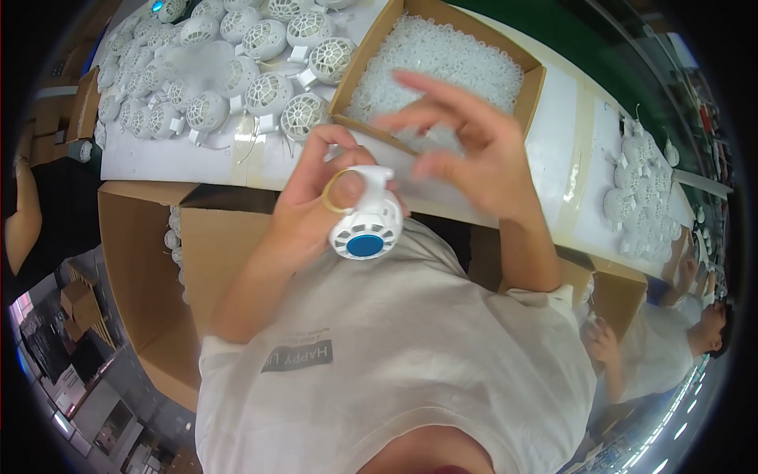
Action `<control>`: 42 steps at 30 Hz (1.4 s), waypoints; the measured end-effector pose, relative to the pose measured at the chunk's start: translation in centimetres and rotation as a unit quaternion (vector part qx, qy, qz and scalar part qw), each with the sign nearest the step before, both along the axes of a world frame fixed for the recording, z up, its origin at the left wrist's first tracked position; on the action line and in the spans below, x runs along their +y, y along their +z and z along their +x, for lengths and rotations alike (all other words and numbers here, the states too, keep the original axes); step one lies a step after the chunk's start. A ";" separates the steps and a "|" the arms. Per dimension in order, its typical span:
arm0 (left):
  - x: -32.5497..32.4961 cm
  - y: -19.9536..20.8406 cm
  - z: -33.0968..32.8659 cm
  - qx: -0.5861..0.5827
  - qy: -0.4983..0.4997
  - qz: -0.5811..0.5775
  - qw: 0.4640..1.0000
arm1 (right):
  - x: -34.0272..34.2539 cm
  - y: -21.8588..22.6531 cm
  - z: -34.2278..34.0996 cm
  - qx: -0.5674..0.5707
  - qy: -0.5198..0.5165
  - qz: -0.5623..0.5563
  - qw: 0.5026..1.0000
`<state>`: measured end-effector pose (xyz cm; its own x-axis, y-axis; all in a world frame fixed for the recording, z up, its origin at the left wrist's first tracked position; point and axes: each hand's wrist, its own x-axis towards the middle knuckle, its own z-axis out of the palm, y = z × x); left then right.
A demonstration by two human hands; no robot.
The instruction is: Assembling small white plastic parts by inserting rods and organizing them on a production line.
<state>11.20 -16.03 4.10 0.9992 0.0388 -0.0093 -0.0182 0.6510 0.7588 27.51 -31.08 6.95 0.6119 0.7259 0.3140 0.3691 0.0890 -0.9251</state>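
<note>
left hand (304,197) has a snug hold on the white gadget with the blue disc (365,246), in front of the shirt (426,316). right hand (470,146) is blurry, fingers spread, by the clear bits (442,63). looks mid-handling; next move probably needs a careful pinch.

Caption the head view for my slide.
Left hand grips a white device with a blue disc; the blurred right hand hovers near the open box of small clear pieces.
</note>
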 end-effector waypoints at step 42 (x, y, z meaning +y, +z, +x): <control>0.5 2.2 2.1 -0.097 0.162 0.346 0.919 | 0.1 0.5 -2.3 0.296 -0.001 0.094 0.951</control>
<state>13.34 -15.57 6.33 0.9143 0.2648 0.3066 -0.3044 -0.0501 0.9512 25.19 -30.99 7.44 0.7235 0.6892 0.0382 -0.2102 0.2727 -0.9389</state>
